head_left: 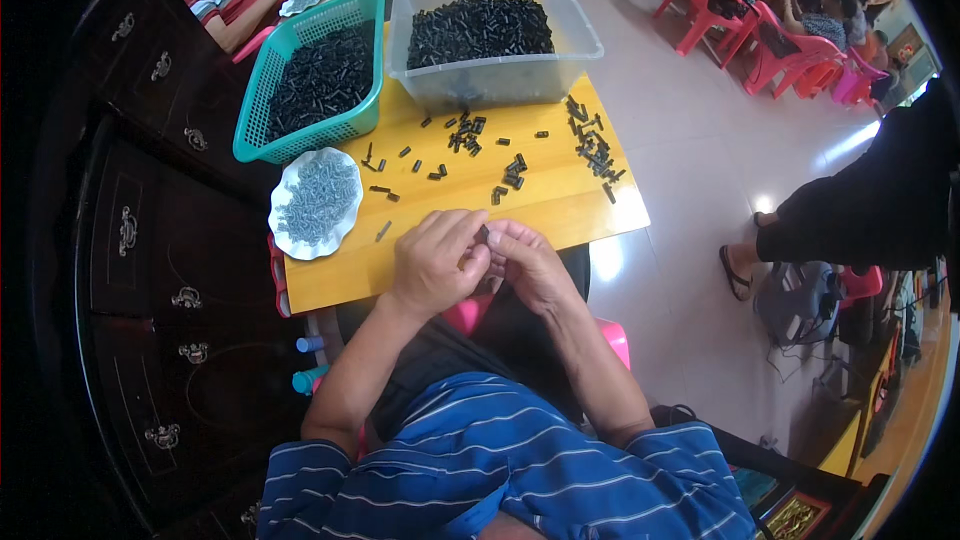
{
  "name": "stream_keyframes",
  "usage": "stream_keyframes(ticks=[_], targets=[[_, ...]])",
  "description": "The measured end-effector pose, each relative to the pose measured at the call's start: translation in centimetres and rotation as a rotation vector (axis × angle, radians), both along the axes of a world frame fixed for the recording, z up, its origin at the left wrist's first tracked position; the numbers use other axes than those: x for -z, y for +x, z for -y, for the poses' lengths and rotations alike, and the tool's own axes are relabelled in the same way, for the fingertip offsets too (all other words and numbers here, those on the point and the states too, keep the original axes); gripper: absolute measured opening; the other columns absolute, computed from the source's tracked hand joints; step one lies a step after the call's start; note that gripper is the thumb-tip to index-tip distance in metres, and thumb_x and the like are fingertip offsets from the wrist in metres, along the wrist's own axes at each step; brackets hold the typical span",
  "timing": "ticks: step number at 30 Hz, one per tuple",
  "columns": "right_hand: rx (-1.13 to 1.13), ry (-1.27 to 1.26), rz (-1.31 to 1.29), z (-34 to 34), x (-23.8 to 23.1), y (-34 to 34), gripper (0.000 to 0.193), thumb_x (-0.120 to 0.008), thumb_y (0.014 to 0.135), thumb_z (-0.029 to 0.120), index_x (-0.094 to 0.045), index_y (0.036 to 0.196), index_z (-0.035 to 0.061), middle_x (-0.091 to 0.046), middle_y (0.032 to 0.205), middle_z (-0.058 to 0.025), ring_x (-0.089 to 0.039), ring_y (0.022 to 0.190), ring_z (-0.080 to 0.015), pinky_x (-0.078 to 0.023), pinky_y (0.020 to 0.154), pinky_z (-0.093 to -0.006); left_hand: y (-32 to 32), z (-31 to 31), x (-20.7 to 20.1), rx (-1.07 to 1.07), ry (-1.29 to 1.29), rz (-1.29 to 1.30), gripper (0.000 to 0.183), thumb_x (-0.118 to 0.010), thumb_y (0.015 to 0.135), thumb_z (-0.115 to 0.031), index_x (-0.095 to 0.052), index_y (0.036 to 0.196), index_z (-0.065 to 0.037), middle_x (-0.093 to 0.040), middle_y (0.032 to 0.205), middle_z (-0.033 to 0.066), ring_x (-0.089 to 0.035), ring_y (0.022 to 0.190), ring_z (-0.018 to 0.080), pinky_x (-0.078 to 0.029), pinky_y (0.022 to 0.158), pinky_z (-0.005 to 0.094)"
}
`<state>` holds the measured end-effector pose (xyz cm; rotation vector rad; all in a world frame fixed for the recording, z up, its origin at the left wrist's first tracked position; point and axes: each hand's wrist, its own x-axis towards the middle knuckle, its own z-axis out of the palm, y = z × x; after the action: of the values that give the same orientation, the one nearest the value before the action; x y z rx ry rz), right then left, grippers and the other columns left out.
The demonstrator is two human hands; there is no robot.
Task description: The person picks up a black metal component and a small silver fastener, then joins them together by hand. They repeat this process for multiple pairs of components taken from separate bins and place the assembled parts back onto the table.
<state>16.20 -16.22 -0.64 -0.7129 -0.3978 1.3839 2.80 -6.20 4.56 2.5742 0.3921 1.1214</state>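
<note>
A black part [485,234] is being pinched by the right hand [530,262] at the six o'clock edge of the table [570,210]; whether anything is being gripped by the left hand [438,258] cannot be told. Apparently, close handling is being done; steadiness is being called for.

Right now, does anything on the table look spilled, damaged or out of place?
Nothing looks damaged or tipped over. Loose black pieces lie scattered near the right edge of the yellow table, outside the green basket and clear tub, so they could look spilled. One greyish piece lies alone beside the white dish.
</note>
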Motion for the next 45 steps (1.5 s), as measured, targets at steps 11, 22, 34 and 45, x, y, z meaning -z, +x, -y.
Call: stream_keyframes(ticks=[11,22,34,45], targets=[[-0.037,0.000,0.000,0.3,-0.2,0.2,0.020,-0.065,0.095,0.018,-0.069,0.107,0.0024,-0.072,0.103,-0.0079,-0.067,0.090,-0.0127,-0.053,0.084,-0.0268,0.2,0.0,-0.7,0.027,-0.067,-0.047,0.042,-0.073,0.068,-0.011,-0.065,0.109,-0.003,-0.068,0.092,0.0117,-0.066,0.082,0.0295,-0.055,0.071,0.0382],[-0.032,-0.013,0.039,0.3,0.9,0.4,0.028,-0.061,0.098,0.029,-0.068,0.103,0.0021,-0.071,0.097,-0.0081,-0.067,0.088,-0.0164,-0.051,0.085,-0.0326,0.2,-0.2,0.0,0.100,-0.138,-0.075,0.035,-0.076,0.069,-0.002,-0.067,0.103,-0.003,-0.070,0.091,0.0119,-0.066,0.074,0.0276,-0.054,0.067,0.0361],[-0.046,-0.027,0.070,0.1,0.5,-0.1,0.030,-0.060,0.099,0.031,-0.069,0.105,0.0029,-0.071,0.097,-0.0038,-0.065,0.086,-0.0112,-0.050,0.081,-0.0268,-0.3,-0.5,0.6,0.095,-0.194,-0.039,0.027,-0.076,0.071,-0.007,-0.068,0.097,-0.005,-0.070,0.088,0.0102,-0.067,0.077,0.0290,-0.054,0.068,0.0367],[-0.120,-0.029,0.298,0.5,0.3,0.0,0.029,-0.060,0.100,0.031,-0.067,0.100,0.0033,-0.066,0.089,-0.0017,-0.061,0.082,-0.0086,-0.049,0.076,-0.0243,-2.5,-1.0,-1.0,0.209,-0.403,-0.118,0.016,-0.073,0.083,-0.007,-0.071,0.098,0.000,-0.070,0.090,0.0103,-0.068,0.077,0.0214,-0.054,0.070,0.0314]])
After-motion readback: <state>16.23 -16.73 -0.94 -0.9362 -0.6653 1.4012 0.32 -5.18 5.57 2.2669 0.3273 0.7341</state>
